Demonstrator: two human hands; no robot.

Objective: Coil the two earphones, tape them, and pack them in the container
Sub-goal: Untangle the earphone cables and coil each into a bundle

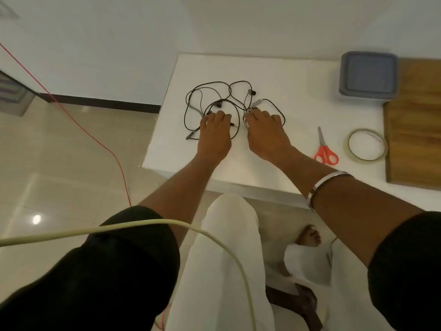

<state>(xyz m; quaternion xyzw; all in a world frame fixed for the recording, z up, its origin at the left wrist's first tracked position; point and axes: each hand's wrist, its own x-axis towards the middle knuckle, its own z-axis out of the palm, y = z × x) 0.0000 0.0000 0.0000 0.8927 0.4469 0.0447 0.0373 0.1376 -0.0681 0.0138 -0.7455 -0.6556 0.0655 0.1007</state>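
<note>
While curled onto it, both hands (pixel 238 130) atop tangled earphones (pixel 222 101), fingertips seemingly pinching cable; container (pixel 368 76) well apart.

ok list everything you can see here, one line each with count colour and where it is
earphones: two by the task, black, tangled loose on the white table, under the fingertips of both hands
container: one, grey lid on, far right of the table
tape roll: one, clear-tan, flat near the right edge
scissors: one, orange handles, closed, left of the tape roll
wooden board: one, brown, right end of the table
table: one, white
red cord: one, across the floor at left
pale cable: one, cream, over the lap
left hand: on the cords, grip hidden
right hand: on the cords, metal bangle on forearm
</note>
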